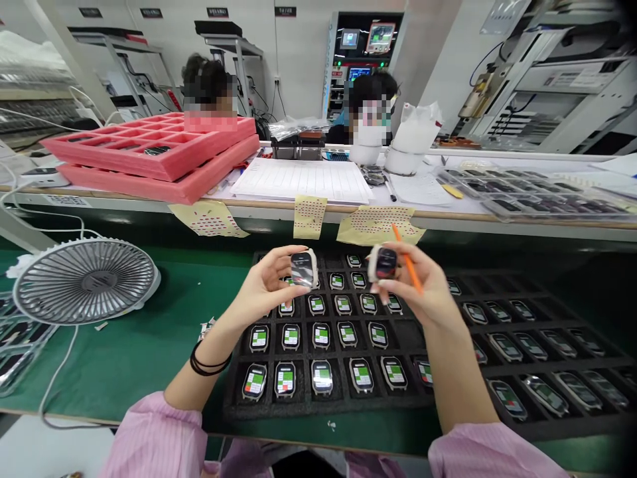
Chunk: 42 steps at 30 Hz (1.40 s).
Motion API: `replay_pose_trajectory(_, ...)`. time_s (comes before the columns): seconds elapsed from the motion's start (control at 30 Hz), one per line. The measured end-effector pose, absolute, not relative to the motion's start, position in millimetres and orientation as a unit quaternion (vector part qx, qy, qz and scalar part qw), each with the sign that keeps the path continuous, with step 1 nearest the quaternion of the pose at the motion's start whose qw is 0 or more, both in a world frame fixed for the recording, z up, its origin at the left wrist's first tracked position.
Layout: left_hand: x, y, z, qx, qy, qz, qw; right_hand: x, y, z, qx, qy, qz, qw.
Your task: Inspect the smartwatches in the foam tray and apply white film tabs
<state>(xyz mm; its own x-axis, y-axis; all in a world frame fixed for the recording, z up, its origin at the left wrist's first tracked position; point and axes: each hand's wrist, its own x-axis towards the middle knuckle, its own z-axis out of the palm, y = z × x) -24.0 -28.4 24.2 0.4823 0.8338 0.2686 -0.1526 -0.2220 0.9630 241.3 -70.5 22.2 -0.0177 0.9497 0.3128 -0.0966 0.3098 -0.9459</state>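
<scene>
My left hand [271, 282] grips a smartwatch case [302, 269] by its edges, its dark glossy face turned toward me. In my right hand [423, 282] is a second watch case [383, 263], pinched between thumb and fingers. An orange stick-like tool [408, 260] is also held in the right hand, slanting past the fingers; its exact kind I cannot make out. Both hands hover over a black foam tray [318, 406], where several watch cases with lit green-and-white screens, such as one watch [322, 377], sit in separate pockets.
Another black tray [497, 425] with dark-screened watches lies at right. A round grey fan [87, 282] stands at left with its cable. Pink foam trays [164, 174], paper sheets [303, 179] and a clear tray [497, 211] occupy the shelf. Two people sit beyond it.
</scene>
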Motion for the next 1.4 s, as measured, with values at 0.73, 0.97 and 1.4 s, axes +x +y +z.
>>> replay_pose_trajectory(0.73, -6, -25, 3, 0.710, 0.349, 0.406, 0.458, 205, -54, -6, -0.400, -0.594, 0.489, 0.499)
replay_pose_trajectory(0.97, -3, -23, 2, 0.695, 0.353, 0.420, 0.465, 204, -51, -10, -0.418, -0.574, 0.469, 0.525)
replay_pose_trajectory(1.4, -2, -20, -5, 0.683, 0.358, 0.397, 0.498, 206, -47, -14, -0.435, -0.574, 0.486, 0.495)
